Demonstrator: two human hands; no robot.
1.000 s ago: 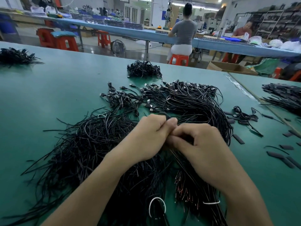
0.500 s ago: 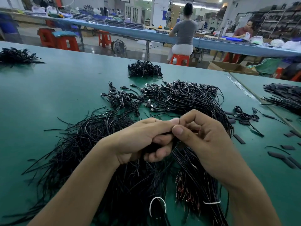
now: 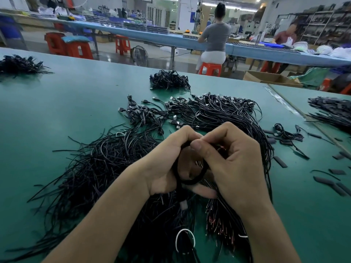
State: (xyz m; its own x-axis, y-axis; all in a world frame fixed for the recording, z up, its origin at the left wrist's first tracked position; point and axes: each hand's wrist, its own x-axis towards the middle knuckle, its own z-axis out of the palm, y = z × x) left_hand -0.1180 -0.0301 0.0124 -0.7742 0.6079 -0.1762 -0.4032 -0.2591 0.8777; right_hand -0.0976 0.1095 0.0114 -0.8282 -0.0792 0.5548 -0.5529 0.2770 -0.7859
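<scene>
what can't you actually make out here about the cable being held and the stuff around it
Head view only:
- Black cable beyond its loop: hidden inside the left hand and right hand, so its ends cannot be traced.
- Near part of the cable pile: covered by both forearms and cut off by the bottom edge.
- Person at the far bench: blurred.

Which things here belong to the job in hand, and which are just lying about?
In hand: left hand, right hand, looped black cable both grip, large black cable pile beneath.
Lying about: small black cable bundle behind, short black sleeve pieces, far-left black cable heap.
</scene>
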